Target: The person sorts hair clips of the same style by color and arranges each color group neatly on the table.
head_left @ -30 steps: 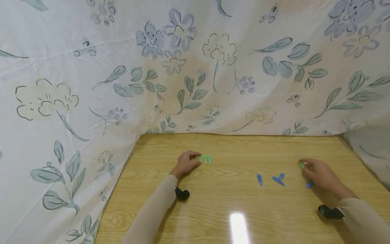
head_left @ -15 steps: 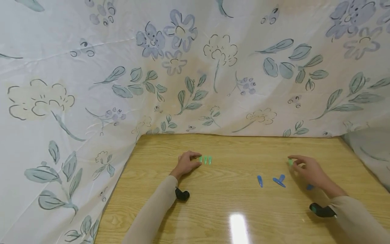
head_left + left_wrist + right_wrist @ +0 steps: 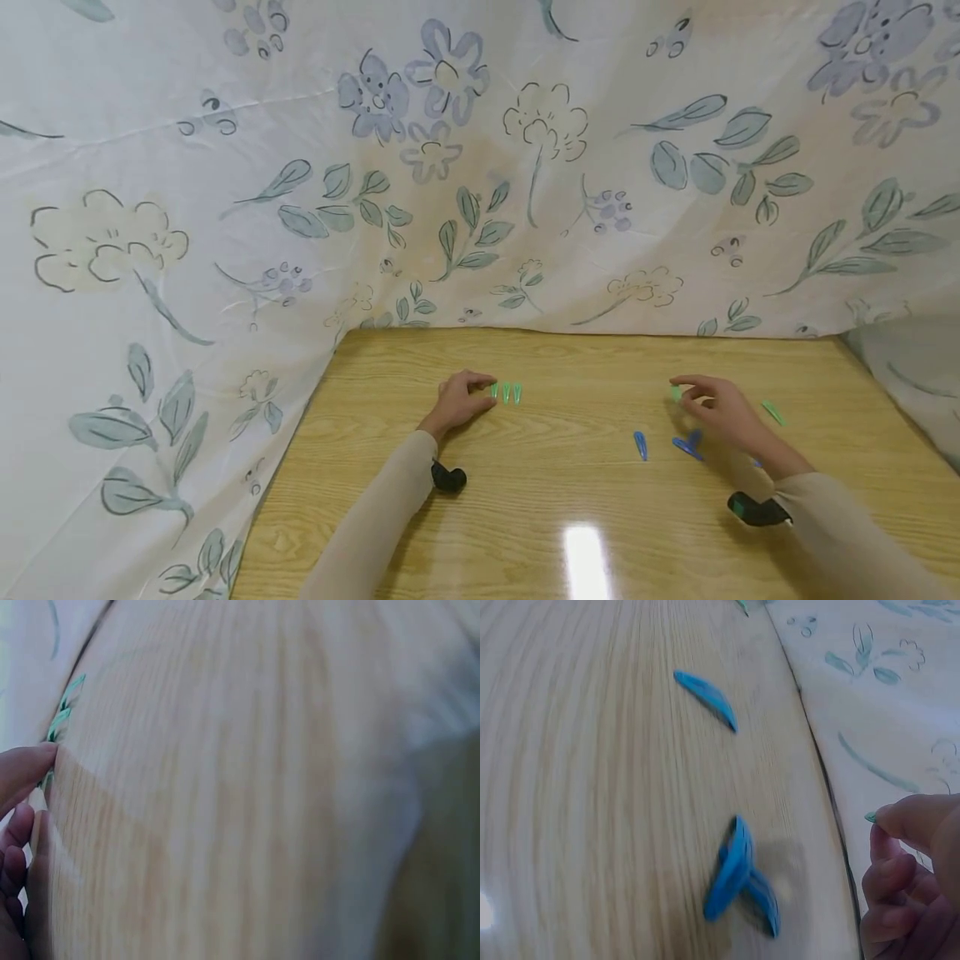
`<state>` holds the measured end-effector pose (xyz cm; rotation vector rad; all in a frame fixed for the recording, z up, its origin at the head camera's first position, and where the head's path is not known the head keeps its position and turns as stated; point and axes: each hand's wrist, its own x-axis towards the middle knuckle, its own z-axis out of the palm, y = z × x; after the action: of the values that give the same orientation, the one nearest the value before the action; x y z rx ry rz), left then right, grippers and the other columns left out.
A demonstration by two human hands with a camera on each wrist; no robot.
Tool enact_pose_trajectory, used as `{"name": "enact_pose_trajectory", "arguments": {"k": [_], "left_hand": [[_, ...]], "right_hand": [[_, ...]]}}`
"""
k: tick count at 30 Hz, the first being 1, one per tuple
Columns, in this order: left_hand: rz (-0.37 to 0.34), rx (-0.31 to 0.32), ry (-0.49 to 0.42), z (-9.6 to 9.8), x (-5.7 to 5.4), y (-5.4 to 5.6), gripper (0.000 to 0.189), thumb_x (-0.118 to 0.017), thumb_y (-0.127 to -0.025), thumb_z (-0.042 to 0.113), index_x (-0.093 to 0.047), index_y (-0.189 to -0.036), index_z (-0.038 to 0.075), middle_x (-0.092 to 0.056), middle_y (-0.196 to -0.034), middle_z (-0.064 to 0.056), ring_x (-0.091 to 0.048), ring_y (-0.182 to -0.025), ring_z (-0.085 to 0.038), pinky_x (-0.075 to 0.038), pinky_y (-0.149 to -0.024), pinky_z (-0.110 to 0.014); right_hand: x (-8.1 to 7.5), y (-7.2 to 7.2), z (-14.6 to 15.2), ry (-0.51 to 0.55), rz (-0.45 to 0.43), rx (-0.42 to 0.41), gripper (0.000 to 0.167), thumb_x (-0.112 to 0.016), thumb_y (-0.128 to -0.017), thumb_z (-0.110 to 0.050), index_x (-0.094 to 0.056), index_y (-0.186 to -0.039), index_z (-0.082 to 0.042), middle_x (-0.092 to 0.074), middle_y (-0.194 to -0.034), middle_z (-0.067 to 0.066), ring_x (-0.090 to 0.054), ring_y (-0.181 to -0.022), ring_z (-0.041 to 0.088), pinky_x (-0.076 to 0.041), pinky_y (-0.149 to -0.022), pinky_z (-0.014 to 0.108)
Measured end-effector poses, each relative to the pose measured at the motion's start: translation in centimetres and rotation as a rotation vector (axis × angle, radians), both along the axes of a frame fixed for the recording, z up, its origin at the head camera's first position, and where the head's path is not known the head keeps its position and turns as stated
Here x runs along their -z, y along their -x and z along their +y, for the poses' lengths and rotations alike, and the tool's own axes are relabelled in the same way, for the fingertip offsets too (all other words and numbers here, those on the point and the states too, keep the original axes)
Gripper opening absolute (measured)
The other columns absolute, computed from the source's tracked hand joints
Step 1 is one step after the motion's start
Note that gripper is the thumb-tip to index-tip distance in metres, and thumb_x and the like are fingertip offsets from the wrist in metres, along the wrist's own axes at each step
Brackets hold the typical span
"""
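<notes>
Three slim, glossy green clips lay aligned left, left hand pinching one, right hand pinching a fourth clip; fifth clip, teardrop blue clips seemingly remained right

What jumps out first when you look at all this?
The big flowered cloth behind the table stands out first. On the tabletop, the left hand pinches the end one of three green clips in a row. The right hand, near the blue clips, pinches another green clip.
</notes>
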<state>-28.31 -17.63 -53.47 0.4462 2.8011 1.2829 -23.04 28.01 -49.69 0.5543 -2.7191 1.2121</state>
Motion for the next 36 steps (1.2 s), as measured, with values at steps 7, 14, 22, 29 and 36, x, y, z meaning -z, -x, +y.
{"name": "enact_pose_trajectory", "arguments": {"k": [7,14,22,29,36], "left_hand": [[-0.012,-0.003,0.001,0.0,0.2,0.0,0.034,-0.077,-0.090,0.025,-0.074,-0.123,0.017,-0.069,-0.114,-0.006,-0.060,-0.108,-0.025,-0.021,-0.101,-0.052],[-0.016,-0.008,0.008,0.1,0.4,0.0,0.034,-0.076,-0.090,0.024,-0.073,-0.124,0.017,-0.068,-0.116,-0.007,-0.061,-0.110,-0.026,-0.020,-0.103,-0.052],[-0.016,-0.019,0.003,0.1,0.4,0.0,0.034,-0.077,-0.090,0.022,-0.074,-0.123,0.017,-0.068,-0.115,-0.006,-0.061,-0.109,-0.025,-0.020,-0.102,-0.051],[-0.006,-0.023,0.019,0.1,0.3,0.0,0.033,-0.078,-0.089,0.023,-0.074,-0.122,0.017,-0.068,-0.113,-0.005,-0.060,-0.107,-0.024,-0.021,-0.101,-0.051],[-0.010,-0.017,0.027,0.1,0.2,0.2,0.034,-0.077,-0.090,0.025,-0.074,-0.123,0.018,-0.068,-0.115,-0.005,-0.060,-0.109,-0.024,-0.022,-0.100,-0.050]], "right_hand": [[0.0,0.3,-2.2,0.066,-0.035,-0.053,0.032,-0.059,-0.097,0.002,-0.061,-0.127,0.012,-0.070,-0.091,0.020,-0.054,-0.069,-0.001,-0.042,-0.053,0.022],[0.1,0.7,-4.4,0.107,-0.079,-0.070,0.032,-0.059,-0.097,0.002,-0.061,-0.128,0.012,-0.069,-0.090,0.021,-0.049,-0.065,0.000,-0.039,-0.051,0.023],[0.5,1.0,-6.8,0.172,-0.095,-0.130,0.032,-0.059,-0.098,0.001,-0.061,-0.128,0.011,-0.068,-0.093,0.022,-0.057,-0.077,0.002,-0.045,-0.056,0.023],[1.1,0.9,-8.6,0.228,-0.144,-0.156,0.034,-0.060,-0.098,-0.001,-0.060,-0.130,0.011,-0.068,-0.094,0.023,-0.057,-0.077,0.006,-0.046,-0.058,0.023],[1.5,0.8,-10.2,0.274,-0.167,-0.184,0.036,-0.060,-0.099,-0.003,-0.058,-0.132,0.012,-0.068,-0.100,0.027,-0.063,-0.079,0.015,-0.051,-0.062,0.025]]}}
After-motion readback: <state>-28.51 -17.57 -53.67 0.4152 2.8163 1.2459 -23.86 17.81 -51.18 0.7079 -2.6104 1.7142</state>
